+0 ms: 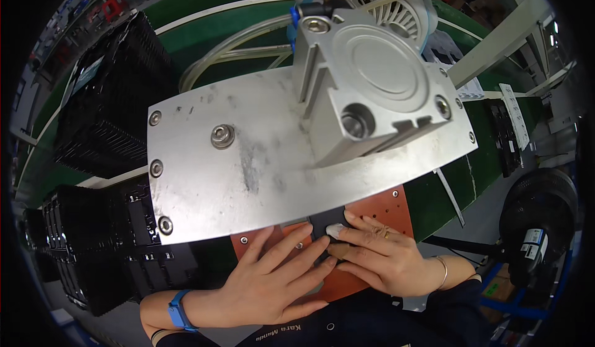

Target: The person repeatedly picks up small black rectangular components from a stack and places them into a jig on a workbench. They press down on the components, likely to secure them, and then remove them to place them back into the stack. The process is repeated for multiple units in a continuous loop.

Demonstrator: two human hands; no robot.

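Observation:
An orange plate with screws and small holes lies under the front edge of a silver metal machine top. On it, between my hands, is a dark flat piece, partly hidden by fingers and metal. My left hand is spread over the plate's left side, its fingertips reaching under the metal edge and toward the dark piece. From the right, my right hand rests its stretched fingers on the dark piece. One of its fingertips has a white covering, another a tan covering.
A silver pneumatic cylinder rises from the machine top, with clear hoses behind. Stacked black trays stand at far left and near left. At right is a round black device. A green work surface lies beneath.

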